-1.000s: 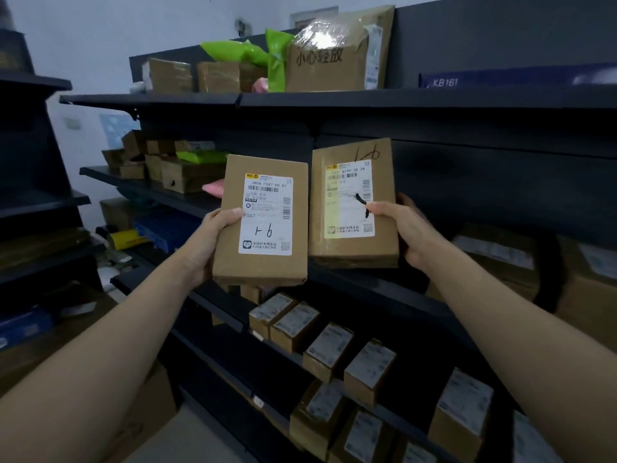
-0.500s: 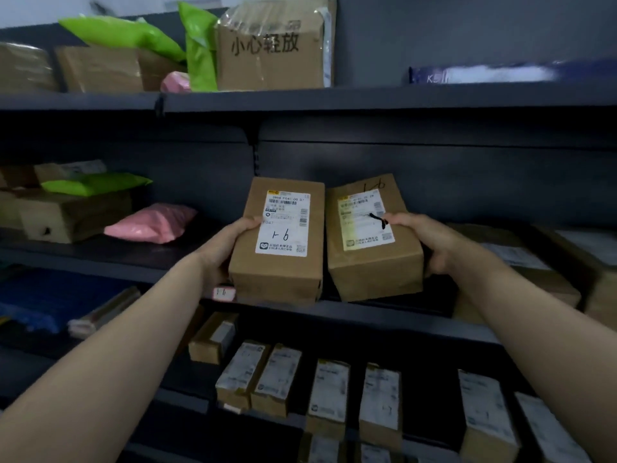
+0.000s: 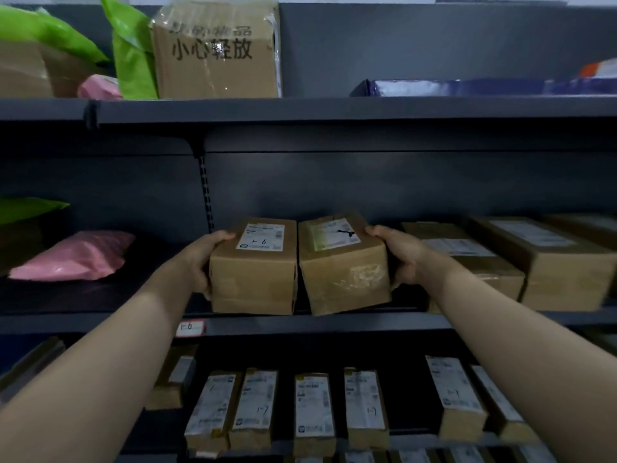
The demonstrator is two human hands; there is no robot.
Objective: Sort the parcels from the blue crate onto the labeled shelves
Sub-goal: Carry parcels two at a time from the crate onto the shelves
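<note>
As I am logging this entry, the two parcels, held upright with labels facing me a second ago, are now lying label-up on the middle shelf (image 3: 334, 324), directly above the shelf tag (image 3: 189, 328) reading 1-6. I am judging the placing step nearly done, with release not yet made.

- Left hand (image 3: 197, 262): curling round the outer side of the left parcel (image 3: 253, 275), whose handwritten mark is reading 1-6 upside down.
- Right hand (image 3: 400, 259): gripping the outer side of the right parcel (image 3: 344, 272), which is tilting slightly. The two parcels are sitting just beside each other.
- Parcels in hand: two.
- At 3 o'clock of the pair, same shelf: three brown boxes (image 3: 547, 262), the third showing only in part.
- At 9 o'clock: one pink bag (image 3: 73, 259), with one lower green bag (image 3: 30, 208) above it.
- At 11 o'clock, top shelf: one large carton (image 3: 217, 58), two upper green bags (image 3: 133, 61), one small pink bag (image 3: 98, 88).
- At 6 o'clock, lower shelf: I am counting at least seven labelled boxes (image 3: 314, 412) standing upright.
- Blue crate: not showing.
</note>
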